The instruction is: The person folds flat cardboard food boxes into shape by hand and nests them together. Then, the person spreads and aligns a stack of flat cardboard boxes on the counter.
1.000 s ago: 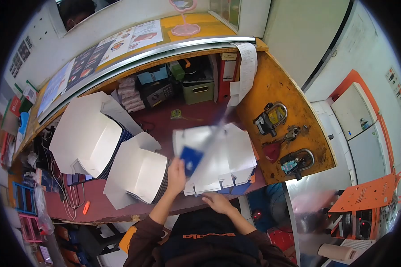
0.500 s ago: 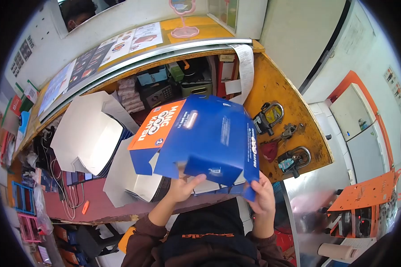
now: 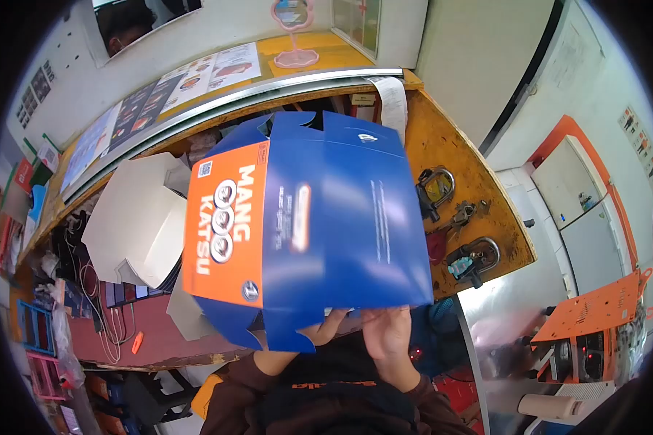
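Note:
A blue and orange cardboard food box (image 3: 341,210), printed "MANG KATSU", is raised in front of me with its broad printed side towards the camera. Loose flaps stick out at its far and near edges. My left hand (image 3: 325,330) grips the near edge, mostly hidden behind a flap. Beside it, my right hand (image 3: 387,333) holds the same edge further right, its fingertips tucked out of sight under the cardboard. To the left stands an opened box with a white inside (image 3: 134,217). Part of another box's pale flap (image 3: 189,317) shows below it.
A yellow wooden shelf (image 3: 479,210) at right carries padlocks (image 3: 474,262) and keys (image 3: 463,214). White cables (image 3: 120,322) and an orange cutter-like item (image 3: 137,342) lie on the reddish desk (image 3: 167,344). A pink mirror (image 3: 295,56) stands on the counter top.
The blue box has been lifted closer and turned so its printed side faces me, covering most of the second white box. My right hand has shifted left along its edge.

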Motion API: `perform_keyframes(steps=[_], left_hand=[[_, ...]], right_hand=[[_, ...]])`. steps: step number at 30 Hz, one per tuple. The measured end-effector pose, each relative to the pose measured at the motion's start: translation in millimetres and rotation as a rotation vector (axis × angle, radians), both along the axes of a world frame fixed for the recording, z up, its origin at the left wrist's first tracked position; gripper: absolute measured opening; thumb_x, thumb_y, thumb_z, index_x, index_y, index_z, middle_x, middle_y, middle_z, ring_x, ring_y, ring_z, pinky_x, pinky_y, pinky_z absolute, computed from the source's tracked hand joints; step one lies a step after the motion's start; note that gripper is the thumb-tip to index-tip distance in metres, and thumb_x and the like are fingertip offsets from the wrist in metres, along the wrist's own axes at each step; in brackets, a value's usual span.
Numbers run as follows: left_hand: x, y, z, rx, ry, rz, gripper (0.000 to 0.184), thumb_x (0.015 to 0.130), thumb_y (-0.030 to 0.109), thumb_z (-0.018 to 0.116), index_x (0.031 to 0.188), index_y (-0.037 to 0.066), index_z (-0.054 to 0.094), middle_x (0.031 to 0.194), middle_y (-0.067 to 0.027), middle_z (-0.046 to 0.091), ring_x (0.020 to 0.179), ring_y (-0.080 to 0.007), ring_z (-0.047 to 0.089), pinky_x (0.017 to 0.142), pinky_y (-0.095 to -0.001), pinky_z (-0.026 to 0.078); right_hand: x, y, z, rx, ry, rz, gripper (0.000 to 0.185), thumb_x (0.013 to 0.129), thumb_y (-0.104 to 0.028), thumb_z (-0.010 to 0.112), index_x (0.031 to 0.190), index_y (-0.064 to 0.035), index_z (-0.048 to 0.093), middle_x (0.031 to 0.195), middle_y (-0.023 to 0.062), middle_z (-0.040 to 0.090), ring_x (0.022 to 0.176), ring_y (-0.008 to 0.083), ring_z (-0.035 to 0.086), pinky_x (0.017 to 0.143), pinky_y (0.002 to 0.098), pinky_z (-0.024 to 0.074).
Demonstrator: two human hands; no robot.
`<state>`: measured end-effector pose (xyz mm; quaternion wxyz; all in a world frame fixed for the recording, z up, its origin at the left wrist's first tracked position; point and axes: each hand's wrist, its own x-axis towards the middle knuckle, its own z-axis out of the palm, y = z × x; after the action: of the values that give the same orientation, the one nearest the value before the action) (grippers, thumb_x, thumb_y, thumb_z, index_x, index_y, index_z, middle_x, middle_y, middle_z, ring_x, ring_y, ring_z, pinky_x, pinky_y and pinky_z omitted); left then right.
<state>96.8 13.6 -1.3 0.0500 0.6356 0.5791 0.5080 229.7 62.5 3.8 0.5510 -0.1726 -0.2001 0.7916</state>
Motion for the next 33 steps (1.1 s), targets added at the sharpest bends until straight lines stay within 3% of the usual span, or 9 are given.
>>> perform_keyframes(steps=[7, 9, 11, 14, 18, 23, 26, 28, 33], left_hand=[[0, 6, 14, -0.168, -0.364, -0.117, 0.012, 0.084, 0.012, 0.051, 0.083, 0.0, 0.053, 0.076, -0.0069, 0.056, 0.071, -0.0199, 0.054, 0.068, -0.0274, 0.041], [-7, 7, 9, -0.241, -0.357, -0.117, 0.02, 0.084, 0.017, 0.05, 0.097, 0.002, 0.053, 0.088, -0.009, 0.058, 0.081, -0.0201, 0.056, 0.074, -0.0294, 0.042], [-11, 11, 9, 0.182, -1.69, -0.47, 0.037, 0.084, 0.022, 0.05, 0.115, 0.003, 0.047, 0.105, -0.011, 0.055, 0.096, -0.0205, 0.054, 0.084, -0.0338, 0.041], [-33, 10, 44, 0.054, -1.96, -0.644, 0.051, 0.084, 0.03, 0.05, 0.125, 0.004, 0.038, 0.116, -0.0113, 0.05, 0.106, -0.0214, 0.049, 0.091, -0.0377, 0.039], [-30, 6, 19, -0.295, -1.229, -0.122, 0.046, 0.078, 0.025, 0.063, 0.115, 0.003, 0.047, 0.107, -0.0057, 0.055, 0.101, -0.017, 0.051, 0.089, -0.0339, 0.039], [6, 12, -4, 0.066, -1.33, -0.226, 0.041, 0.081, 0.029, 0.06, 0.112, 0.004, 0.05, 0.104, -0.0056, 0.056, 0.098, -0.0165, 0.052, 0.088, -0.033, 0.04], [-10, 13, 15, -0.287, -1.793, -0.305, 0.053, 0.088, 0.045, 0.04, 0.121, 0.004, 0.043, 0.114, -0.0079, 0.052, 0.101, -0.0177, 0.051, 0.089, -0.03, 0.039], [-36, 11, 16, -0.4, -1.854, -0.319, 0.056, 0.085, 0.045, 0.045, 0.119, 0.001, 0.044, 0.113, -0.0116, 0.053, 0.098, -0.0191, 0.054, 0.081, -0.0302, 0.045], [-86, -8, -5, -0.397, -1.486, -0.331, 0.055, 0.08, 0.04, 0.055, 0.112, -0.004, 0.048, 0.102, -0.0126, 0.058, 0.086, -0.0175, 0.059, 0.076, -0.0273, 0.047]], right_hand=[[-8, 4, 14, -0.075, 0.099, 0.069, 0.011, 0.081, -0.012, 0.059, 0.091, -0.0073, 0.057, 0.081, 0.0003, 0.059, 0.07, 0.0105, 0.053, 0.059, 0.0232, 0.0393], [-1, 13, 14, -0.018, 0.165, 0.127, 0.01, 0.081, -0.005, 0.056, 0.091, -0.0062, 0.057, 0.082, 0.0006, 0.06, 0.069, 0.01, 0.053, 0.057, 0.0215, 0.0385], [-1, 16, 12, 0.041, 0.204, 0.153, 0.018, 0.079, 0.001, 0.055, 0.097, -0.0033, 0.054, 0.088, 0.0043, 0.059, 0.076, 0.0116, 0.055, 0.063, 0.0218, 0.0427], [-10, 10, 25, 0.075, -0.151, -0.1, 0.03, 0.076, 0.003, 0.058, 0.104, -0.0009, 0.049, 0.095, 0.0079, 0.058, 0.087, 0.0149, 0.056, 0.074, 0.0271, 0.0459], [-10, 0, 7, 0.309, -0.27, -0.257, 0.043, 0.071, 0.007, 0.06, 0.11, -0.0001, 0.044, 0.102, 0.0092, 0.054, 0.093, 0.0192, 0.055, 0.086, 0.0343, 0.0429], [-33, -25, -52, 0.601, -0.57, -0.31, 0.05, 0.07, 0.007, 0.062, 0.115, 0.0012, 0.041, 0.107, 0.0104, 0.051, 0.099, 0.0205, 0.052, 0.087, 0.0337, 0.0417], [-28, -4, -67, 0.962, -0.73, -0.136, 0.051, 0.071, 0.001, 0.064, 0.116, 0.0031, 0.04, 0.108, 0.0119, 0.05, 0.099, 0.0199, 0.051, 0.086, 0.0323, 0.0419], [-14, 11, -63, 1.126, -0.803, -0.038, 0.049, 0.071, -0.002, 0.064, 0.114, 0.003, 0.042, 0.106, 0.011, 0.051, 0.097, 0.0191, 0.052, 0.084, 0.0315, 0.042], [52, 44, -23, 0.232, -0.161, 0.34, 0.043, 0.072, -0.009, 0.066, 0.109, 0.0028, 0.046, 0.1, 0.0088, 0.054, 0.092, 0.0168, 0.053, 0.081, 0.0294, 0.0421]])
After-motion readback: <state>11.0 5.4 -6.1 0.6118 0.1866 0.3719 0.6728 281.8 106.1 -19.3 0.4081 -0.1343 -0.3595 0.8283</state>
